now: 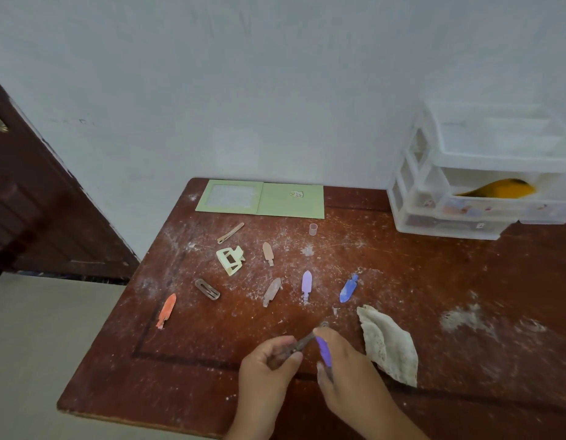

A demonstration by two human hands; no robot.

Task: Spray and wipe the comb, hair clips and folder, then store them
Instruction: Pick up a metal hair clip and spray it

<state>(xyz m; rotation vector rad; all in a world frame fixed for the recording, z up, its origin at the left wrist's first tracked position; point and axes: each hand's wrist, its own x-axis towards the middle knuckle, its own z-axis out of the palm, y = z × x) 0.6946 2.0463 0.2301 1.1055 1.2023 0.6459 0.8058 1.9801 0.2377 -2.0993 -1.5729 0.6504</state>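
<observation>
From the head view, the left hand [269, 360] gripped a thin brown clip [302, 342] in curled fingers, and the right hand [345, 366] pinched a purple clip [323, 350] just beside it, low over the dusty wooden table [434, 281]. A crumpled cloth [388, 344] lay by the right hand. Farther back were scattered clips (orange [166, 310], lilac [306, 283], blue [349, 289]), a cream claw clip [230, 259], and the open green folder [261, 199] by the wall. A clear drawer unit [485, 173] stood at the right.
</observation>
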